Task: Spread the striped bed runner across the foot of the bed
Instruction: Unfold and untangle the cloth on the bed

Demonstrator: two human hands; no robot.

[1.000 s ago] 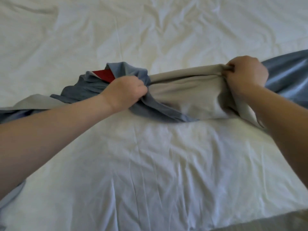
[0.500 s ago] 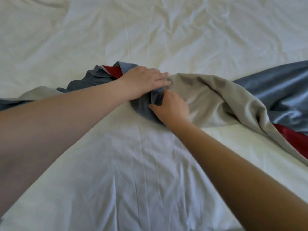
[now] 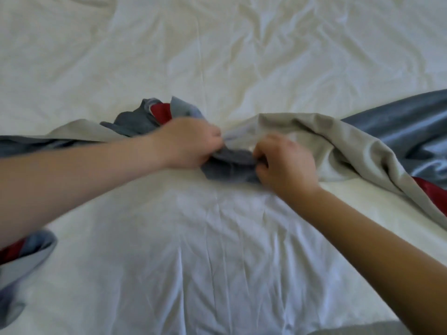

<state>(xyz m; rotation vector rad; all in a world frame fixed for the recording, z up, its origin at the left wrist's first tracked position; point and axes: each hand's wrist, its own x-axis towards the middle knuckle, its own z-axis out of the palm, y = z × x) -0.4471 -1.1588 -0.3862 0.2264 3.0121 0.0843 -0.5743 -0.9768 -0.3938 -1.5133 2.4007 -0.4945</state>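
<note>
The striped bed runner lies bunched and twisted across the white bed sheet, showing blue-grey satin, a red stripe and a beige underside. My left hand grips a crumpled blue fold at the runner's middle, fingers curled. My right hand pinches the same blue fold just to the right, close to the left hand. The runner's right part fans out blue and red toward the right edge. Its left end trails off the bed's left side under my forearm.
Wrinkled white sheet covers the whole bed above and below the runner. A loose end of the runner hangs at the lower left. A grey strip shows past the bed's near edge at the bottom right.
My right hand let go of the far right of the runner and came in to the middle beside the left hand. Both hands now hold the blue fold, slightly further apart than half a second ago.
</note>
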